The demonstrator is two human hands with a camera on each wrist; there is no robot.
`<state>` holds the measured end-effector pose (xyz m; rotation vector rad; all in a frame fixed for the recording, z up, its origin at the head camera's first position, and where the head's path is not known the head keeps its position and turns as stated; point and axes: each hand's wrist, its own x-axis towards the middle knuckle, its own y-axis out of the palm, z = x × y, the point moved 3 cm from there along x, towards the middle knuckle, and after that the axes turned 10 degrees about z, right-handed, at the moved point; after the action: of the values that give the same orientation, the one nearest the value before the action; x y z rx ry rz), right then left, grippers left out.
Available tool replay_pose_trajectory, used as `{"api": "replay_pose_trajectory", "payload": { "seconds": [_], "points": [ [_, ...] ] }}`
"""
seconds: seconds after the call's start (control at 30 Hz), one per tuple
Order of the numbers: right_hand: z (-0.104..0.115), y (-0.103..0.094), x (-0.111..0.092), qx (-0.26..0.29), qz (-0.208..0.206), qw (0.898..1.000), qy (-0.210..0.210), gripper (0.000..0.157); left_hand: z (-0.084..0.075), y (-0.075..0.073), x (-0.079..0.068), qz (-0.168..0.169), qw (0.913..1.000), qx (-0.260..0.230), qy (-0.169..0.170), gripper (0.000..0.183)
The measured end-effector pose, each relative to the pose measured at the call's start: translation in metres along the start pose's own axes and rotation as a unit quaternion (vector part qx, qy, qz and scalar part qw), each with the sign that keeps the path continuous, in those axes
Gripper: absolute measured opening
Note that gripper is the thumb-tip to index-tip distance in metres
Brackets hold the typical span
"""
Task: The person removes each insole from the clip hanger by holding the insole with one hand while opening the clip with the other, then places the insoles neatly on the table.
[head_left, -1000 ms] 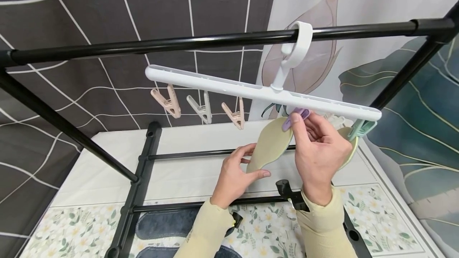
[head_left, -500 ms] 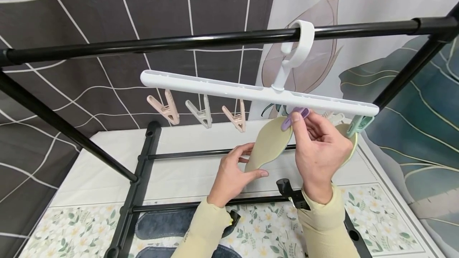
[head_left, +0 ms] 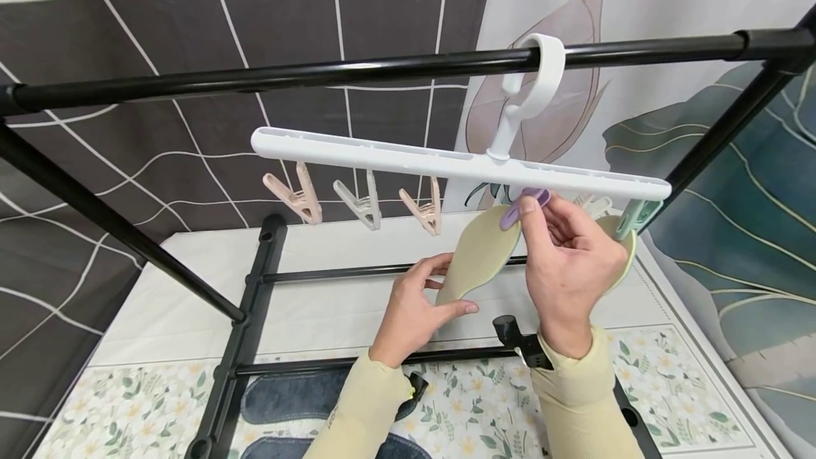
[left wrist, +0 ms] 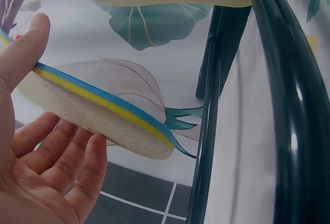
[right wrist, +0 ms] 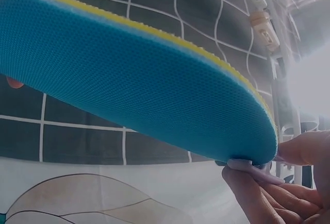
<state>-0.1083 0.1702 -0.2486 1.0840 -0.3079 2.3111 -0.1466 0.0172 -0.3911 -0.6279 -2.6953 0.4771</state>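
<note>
An insole (head_left: 478, 250), beige on one face and blue with a yellow edge on the other, hangs at a tilt below the white hanger (head_left: 382, 156). My left hand (head_left: 414, 307) holds its lower part between thumb and fingers. In the left wrist view the thumb lies over the insole (left wrist: 103, 113) and the fingers are under it. My right hand (head_left: 570, 261) pinches a purple clothespin (head_left: 525, 207) at the insole's top end. In the right wrist view this clothespin (right wrist: 252, 170) sits over the tip of the blue face. Behind my right hand, a second insole (head_left: 627, 261) hangs from a green clothespin (head_left: 639, 217).
The hanger hooks over a black rail (head_left: 319, 76). Pink and pale green clothespins (head_left: 362, 198) hang along its left half. Below are the rack's black crossbars (head_left: 357, 273) and a dark blue suede-like piece (head_left: 290, 397) on a floral cloth (head_left: 137, 402).
The hanger's left end has dipped a little since one second ago, and its hook has shifted slightly right. Both hands keep the same hold on the insole and the purple clothespin.
</note>
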Motion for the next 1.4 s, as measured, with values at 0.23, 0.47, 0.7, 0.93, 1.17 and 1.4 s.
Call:
{"api": "replay_pose_trajectory", "payload": {
  "seconds": [0.23, 0.47, 0.7, 0.93, 1.17, 1.4],
  "points": [
    [0.002, 0.001, 0.000, 0.011, 0.010, 1.000, -0.004, 0.009, 0.000, -0.001, 0.000, -0.001, 1.0000, -0.001, 0.001, 0.069],
    [0.001, 0.001, 0.000, 0.011, 0.006, 1.000, 0.001, 0.009, 0.002, -0.003, -0.002, 0.002, 0.9999, -0.007, -0.010, 0.069],
    [0.000, 0.001, 0.000, 0.006, 0.002, 1.000, 0.006, 0.008, 0.002, -0.005, -0.003, 0.009, 0.9996, -0.013, -0.023, 0.070],
    [0.000, 0.001, 0.001, 0.014, 0.004, 1.000, -0.004, 0.008, 0.003, -0.007, -0.003, 0.008, 0.9994, -0.003, -0.033, 0.071],
    [0.000, 0.001, 0.001, 0.023, 0.002, 1.000, -0.008, 0.008, 0.005, -0.009, -0.004, 0.014, 0.9987, 0.006, -0.049, 0.071],
    [-0.001, -0.001, 0.002, 0.017, 0.004, 1.000, -0.006, 0.009, 0.008, -0.012, -0.004, 0.014, 0.9976, 0.025, -0.063, 0.072]
  ]
}}
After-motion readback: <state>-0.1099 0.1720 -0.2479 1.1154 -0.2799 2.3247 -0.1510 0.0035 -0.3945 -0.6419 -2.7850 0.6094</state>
